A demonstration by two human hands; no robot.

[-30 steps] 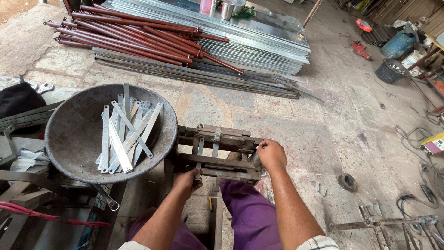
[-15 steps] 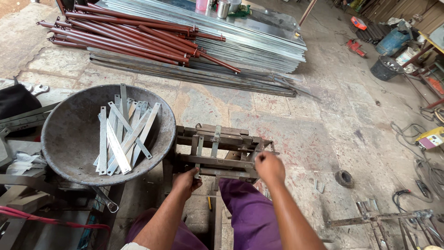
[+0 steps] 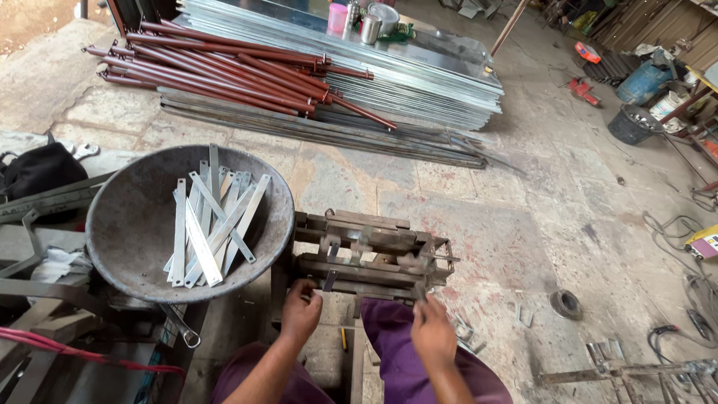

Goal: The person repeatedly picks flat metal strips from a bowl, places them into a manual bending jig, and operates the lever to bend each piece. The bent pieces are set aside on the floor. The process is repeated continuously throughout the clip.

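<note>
Person sits w/ a rusty metal frame (image 3: 370, 251) between the knees, purple trousers (image 3: 393, 340) showing below it. Left hand (image 3: 301, 313) is at the frame's near-left corner, fingers curled together against its lower bar, next to a small grey metal strip (image 3: 330, 280) that hangs there; can't tell if the fingers are really clamped on anything. Right hand (image 3: 432, 333) is at the near-right end of the frame, back of hand toward the camera, fingertips hidden, so can't tell whether it grips or just touches. The two hands are apart, one at each end of the frame's near side. Just left of the frame sits a big round grey pan (image 3: 131, 232) w/ a loose bunch of flat metal strips (image 3: 209, 224) lying crossed inside. Black bag (image 3: 41, 168) further left. Across the concrete floor (image 3: 538, 224), well apart from the hands: pile of dark red pipes (image 3: 224, 71) lying on a stack of shiny metal sheets (image 3: 419, 75), w/ a pink cup (image 3: 337, 18) and steel cup (image 3: 370, 28) on top.
</note>
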